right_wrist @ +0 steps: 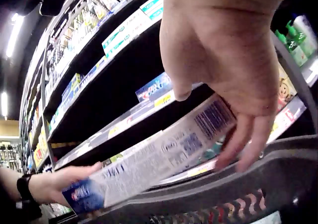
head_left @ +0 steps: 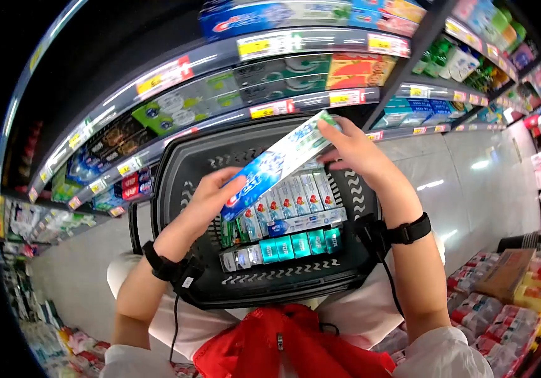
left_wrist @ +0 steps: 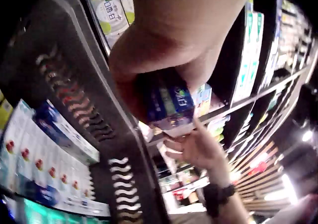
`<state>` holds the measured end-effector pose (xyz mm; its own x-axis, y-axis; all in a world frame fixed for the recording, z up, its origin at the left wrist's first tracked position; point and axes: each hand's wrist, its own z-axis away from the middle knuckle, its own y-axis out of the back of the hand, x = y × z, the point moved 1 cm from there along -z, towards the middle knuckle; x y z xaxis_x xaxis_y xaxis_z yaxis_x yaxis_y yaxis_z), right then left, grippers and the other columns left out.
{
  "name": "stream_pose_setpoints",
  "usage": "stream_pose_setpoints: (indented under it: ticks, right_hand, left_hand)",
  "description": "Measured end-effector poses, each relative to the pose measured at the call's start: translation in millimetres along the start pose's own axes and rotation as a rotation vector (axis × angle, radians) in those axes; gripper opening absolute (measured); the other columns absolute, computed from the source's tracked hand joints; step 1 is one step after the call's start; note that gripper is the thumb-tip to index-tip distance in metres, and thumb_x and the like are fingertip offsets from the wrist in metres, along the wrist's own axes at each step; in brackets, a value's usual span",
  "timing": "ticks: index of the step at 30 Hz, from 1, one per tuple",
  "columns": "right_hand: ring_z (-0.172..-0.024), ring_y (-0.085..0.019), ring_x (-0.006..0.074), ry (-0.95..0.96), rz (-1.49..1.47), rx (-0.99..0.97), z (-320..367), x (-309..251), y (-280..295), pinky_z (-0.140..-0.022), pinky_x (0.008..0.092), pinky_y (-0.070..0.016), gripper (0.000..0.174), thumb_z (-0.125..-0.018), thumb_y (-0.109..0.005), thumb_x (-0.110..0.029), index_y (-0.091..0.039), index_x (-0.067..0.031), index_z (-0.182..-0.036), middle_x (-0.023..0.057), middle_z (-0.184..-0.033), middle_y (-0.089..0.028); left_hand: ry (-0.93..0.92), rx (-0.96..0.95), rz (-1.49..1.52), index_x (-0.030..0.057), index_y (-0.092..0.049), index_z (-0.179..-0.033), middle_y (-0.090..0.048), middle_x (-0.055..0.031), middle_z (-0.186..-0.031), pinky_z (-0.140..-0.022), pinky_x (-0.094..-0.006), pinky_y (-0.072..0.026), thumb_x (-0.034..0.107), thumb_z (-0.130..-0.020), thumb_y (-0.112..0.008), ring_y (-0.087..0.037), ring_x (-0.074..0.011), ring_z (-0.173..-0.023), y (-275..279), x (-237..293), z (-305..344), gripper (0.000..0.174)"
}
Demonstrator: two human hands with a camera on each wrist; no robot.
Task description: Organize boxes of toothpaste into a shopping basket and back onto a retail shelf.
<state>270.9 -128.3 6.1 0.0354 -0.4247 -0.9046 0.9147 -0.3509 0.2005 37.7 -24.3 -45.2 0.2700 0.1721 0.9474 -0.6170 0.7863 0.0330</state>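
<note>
A long blue-and-white toothpaste box [head_left: 275, 167] is held slantwise over a black shopping basket [head_left: 185, 264]. My left hand [head_left: 210, 198] grips its blue lower end, thumb on the printed face. At the upper, whitish end, my right hand [head_left: 362, 154] holds the box between thumb and fingers. The right wrist view shows the side of the toothpaste box [right_wrist: 154, 159] with small print and a barcode near the right fingers. Inside the basket stands a row of white boxes with red fruit prints [head_left: 286, 198], with another toothpaste box [head_left: 308, 222] across them and teal boxes [head_left: 302, 244] in front.
Shelves with price tags [head_left: 270, 110] run behind the basket, stocked with green cartons [head_left: 185, 104] and more toothpaste boxes [head_left: 277, 17]. Tiled floor [head_left: 437, 170] lies to the right. Stacked packs [head_left: 497, 321] and a cardboard box [head_left: 506, 274] stand at the lower right.
</note>
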Motion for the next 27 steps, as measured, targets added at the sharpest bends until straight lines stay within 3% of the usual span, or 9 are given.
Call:
stream_pose_setpoints:
  ticks: [2,5,6,10,12,15,19,24,27]
  right_hand:
    - [-0.065,-0.059,0.0146,0.090,-0.036,0.015,-10.8,8.9,-6.2,-0.059,0.0228,-0.0483,0.054,-0.084,-0.053,-0.037,-0.039,0.0015,-0.119,0.0108,-0.093,-0.056]
    - [-0.061,-0.058,0.0139,0.142,-0.407,0.016,-19.0,6.3,-13.4,-0.056,0.0234,-0.0476,0.038,-0.087,-0.049,-0.033,-0.047,-0.0004,-0.107,0.0078,-0.085,-0.058]
    - [-0.066,-0.058,0.0144,0.182,-0.523,0.000,-23.7,9.5,-15.8,-0.060,0.0245,-0.0479,0.036,-0.088,-0.047,-0.033,-0.048,-0.0009,-0.105,0.0075,-0.087,-0.058]
    - [-0.081,-0.058,0.0200,0.197,-0.781,-0.081,-28.5,14.1,-26.4,-0.073,0.0317,-0.0479,0.034,-0.089,-0.045,-0.030,-0.044,-0.0030,-0.110,0.0126,-0.098,-0.056]
    - [-0.084,-0.057,0.0218,0.190,-0.855,-0.118,-23.9,12.2,-34.7,-0.076,0.0335,-0.0475,0.033,-0.090,-0.043,-0.028,-0.043,-0.0034,-0.112,0.0136,-0.101,-0.055]
    - [-0.094,-0.056,0.0274,0.339,-0.835,-0.187,-19.2,6.7,-41.8,-0.083,0.0377,-0.0461,0.035,-0.092,-0.037,-0.028,-0.039,-0.0044,-0.117,0.0154,-0.108,-0.052]
    - [-0.096,-0.056,0.0292,0.303,-0.952,-0.272,-17.8,7.8,-42.3,-0.085,0.0394,-0.0451,0.038,-0.093,-0.034,-0.031,-0.037,-0.0054,-0.121,0.0175,-0.112,-0.051]
    - [-0.100,-0.054,0.0321,0.328,-0.968,-0.339,-16.6,7.7,-39.4,-0.089,0.0427,-0.0426,0.042,-0.093,-0.033,-0.034,-0.035,-0.0049,-0.123,0.0188,-0.118,-0.048]
    - [-0.101,-0.053,0.0318,0.369,-0.959,-0.359,-17.9,7.1,-38.5,-0.090,0.0435,-0.0415,0.044,-0.093,-0.036,-0.031,-0.028,-0.0087,-0.129,0.0184,-0.121,-0.045]
  left_hand:
    - [-0.051,-0.032,0.091,0.0001,-0.049,-0.115,-0.056,-0.0071,-0.103,-0.078,-0.0227,-0.0421,0.027,-0.085,-0.055,-0.053,-0.0094,-0.091,10.3,10.5,0.5,0.041]
    - [-0.042,0.095,0.338,0.0029,-0.037,-0.125,-0.053,-0.0084,-0.111,-0.077,-0.0252,-0.0433,0.030,-0.085,-0.054,-0.053,-0.0123,-0.098,30.4,29.2,11.9,0.052]
    - [-0.088,0.059,0.451,0.0027,-0.035,-0.127,-0.050,-0.0097,-0.115,-0.079,-0.0272,-0.0436,0.026,-0.085,-0.054,-0.051,-0.0134,-0.101,39.8,30.3,13.5,0.051]
    - [-0.244,0.159,0.423,-0.0010,-0.032,-0.127,-0.043,-0.0131,-0.123,-0.090,-0.0300,-0.0420,0.008,-0.085,-0.052,-0.047,-0.0181,-0.109,55.0,48.6,27.7,0.047]
    - [-0.305,0.225,0.434,-0.0014,-0.034,-0.126,-0.044,-0.0125,-0.122,-0.090,-0.0297,-0.0419,0.009,-0.086,-0.051,-0.048,-0.0172,-0.108,57.9,55.4,32.5,0.045]
    - [-0.343,0.275,0.435,-0.0019,-0.037,-0.125,-0.048,-0.0113,-0.119,-0.090,-0.0298,-0.0417,0.011,-0.087,-0.050,-0.049,-0.0161,-0.105,63.8,55.6,35.5,0.042]
    - [-0.386,0.290,0.446,-0.0023,-0.036,-0.125,-0.047,-0.0109,-0.119,-0.093,-0.0306,-0.0396,0.011,-0.088,-0.048,-0.048,-0.0163,-0.107,62.5,49.4,32.0,0.041]
    - [-0.325,0.304,0.499,-0.0028,-0.033,-0.127,-0.046,-0.0121,-0.121,-0.098,-0.0331,-0.0350,0.009,-0.090,-0.041,-0.045,-0.0195,-0.112,59.8,45.7,28.6,0.040]
    - [-0.310,0.336,0.510,-0.0029,-0.030,-0.128,-0.043,-0.0134,-0.123,-0.101,-0.0348,-0.0321,0.007,-0.091,-0.035,-0.043,-0.0224,-0.114,58.8,44.7,29.1,0.039]
